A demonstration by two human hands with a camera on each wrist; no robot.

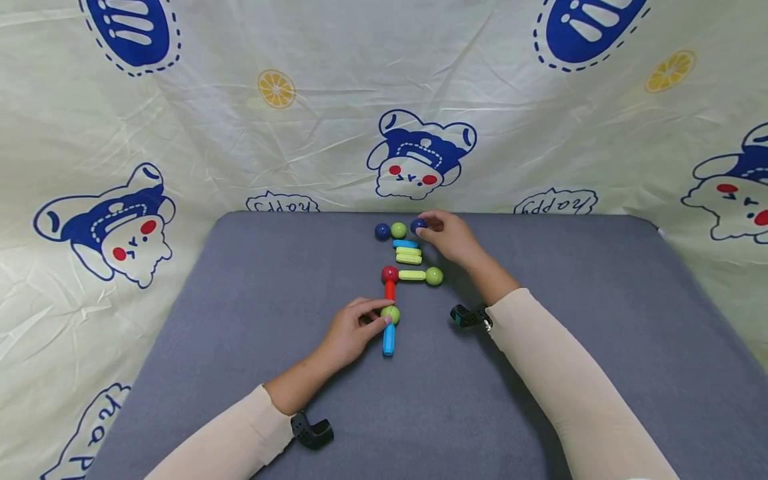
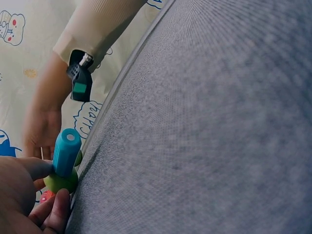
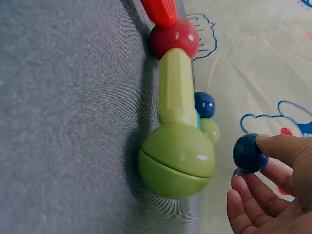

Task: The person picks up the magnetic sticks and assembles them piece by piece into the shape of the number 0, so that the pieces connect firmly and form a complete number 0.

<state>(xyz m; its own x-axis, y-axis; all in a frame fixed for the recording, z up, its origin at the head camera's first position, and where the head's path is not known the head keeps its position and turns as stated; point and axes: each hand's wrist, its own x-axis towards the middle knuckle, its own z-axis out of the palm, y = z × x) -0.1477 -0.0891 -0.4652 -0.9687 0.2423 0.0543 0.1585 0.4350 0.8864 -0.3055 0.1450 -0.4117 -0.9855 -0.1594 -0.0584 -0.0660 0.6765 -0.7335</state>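
Observation:
My left hand (image 1: 355, 328) pinches a green ball (image 1: 391, 315) that joins a red stick (image 1: 390, 291) to a blue stick (image 1: 389, 340). The red stick runs up to a red ball (image 1: 390, 274). From there a yellow-green stick (image 1: 411, 275) leads right to another green ball (image 3: 177, 161). At the table's far side my right hand (image 1: 450, 235) pinches a dark blue ball (image 3: 249, 153) between thumb and fingers. In the left wrist view the blue stick (image 2: 67, 152) points toward the camera.
Beside the right hand lie a second dark blue ball (image 1: 383, 231) and a loose green ball (image 1: 399, 230). Just nearer are a loose blue stick (image 1: 405, 244) and two yellow-green sticks (image 1: 409, 256). A patterned cloth (image 1: 324, 147) hangs behind the grey table (image 1: 240, 300).

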